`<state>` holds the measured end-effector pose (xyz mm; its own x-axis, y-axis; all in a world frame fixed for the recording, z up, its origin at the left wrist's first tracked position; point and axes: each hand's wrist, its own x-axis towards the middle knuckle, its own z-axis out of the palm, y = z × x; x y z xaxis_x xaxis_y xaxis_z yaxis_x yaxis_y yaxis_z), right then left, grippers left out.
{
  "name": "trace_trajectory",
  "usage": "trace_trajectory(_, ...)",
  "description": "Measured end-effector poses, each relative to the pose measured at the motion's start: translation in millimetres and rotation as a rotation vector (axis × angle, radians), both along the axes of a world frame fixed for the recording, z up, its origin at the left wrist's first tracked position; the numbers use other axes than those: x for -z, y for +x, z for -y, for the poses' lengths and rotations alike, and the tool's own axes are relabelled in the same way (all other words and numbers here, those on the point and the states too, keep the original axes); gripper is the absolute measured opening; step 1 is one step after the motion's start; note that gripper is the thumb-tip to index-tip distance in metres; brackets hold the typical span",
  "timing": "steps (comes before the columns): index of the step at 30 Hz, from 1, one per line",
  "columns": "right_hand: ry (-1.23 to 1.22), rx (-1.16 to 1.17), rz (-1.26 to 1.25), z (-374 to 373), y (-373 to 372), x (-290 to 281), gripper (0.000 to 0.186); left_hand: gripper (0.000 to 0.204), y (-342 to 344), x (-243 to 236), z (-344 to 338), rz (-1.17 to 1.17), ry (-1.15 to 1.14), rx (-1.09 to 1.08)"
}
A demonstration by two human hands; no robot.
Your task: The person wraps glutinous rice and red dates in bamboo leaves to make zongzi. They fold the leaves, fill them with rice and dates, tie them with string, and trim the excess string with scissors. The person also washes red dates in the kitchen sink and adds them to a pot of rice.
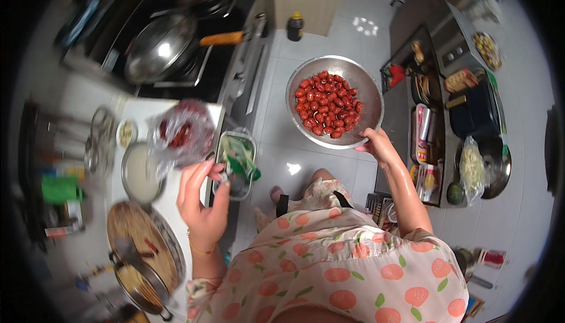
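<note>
My right hand (pixel 378 145) grips the rim of a steel bowl (pixel 372 85) at its lower right, fingers and thumb closed on the edge. Plump red dates (pixel 329 102) fill much of the bowl, which is held up over the floor. On the left, my left hand (pixel 203 202) is raised by the counter edge, thumb and fingers apart, with nothing plainly in it. Just beyond its fingertips lies a clear plastic bag (pixel 197 140) with more red dates inside. Close to that hand is a clear plastic bin (pixel 240 192) holding a green and white wrapper (pixel 238 155).
A pan with a glass lid (pixel 162 49) sits on the stove (pixel 215 79), its orange handle sticking out. On the counter are a bowl of whitish liquid (pixel 141 173) and a round chopping board (pixel 126 220) with a cleaver. A dark bottle (pixel 295 27) stands ahead; loaded shelves (pixel 385 111) line the right.
</note>
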<state>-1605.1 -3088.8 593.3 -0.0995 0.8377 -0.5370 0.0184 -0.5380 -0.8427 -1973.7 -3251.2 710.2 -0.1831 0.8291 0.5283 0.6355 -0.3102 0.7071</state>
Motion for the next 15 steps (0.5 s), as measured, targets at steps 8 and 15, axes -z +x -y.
trace_trajectory(8, -0.012, 0.278, -0.077, -109.5, 75.4, 24.7, 0.045, 0.066, 94.6, -144.9, -241.0, -0.321, 0.525, 0.544)
trace_trajectory(15, -0.161, 0.452, -0.098, -253.0, 172.1, 16.5, 0.05, 0.041, 196.6, -177.3, -443.3, -0.283, 0.522, 0.401)
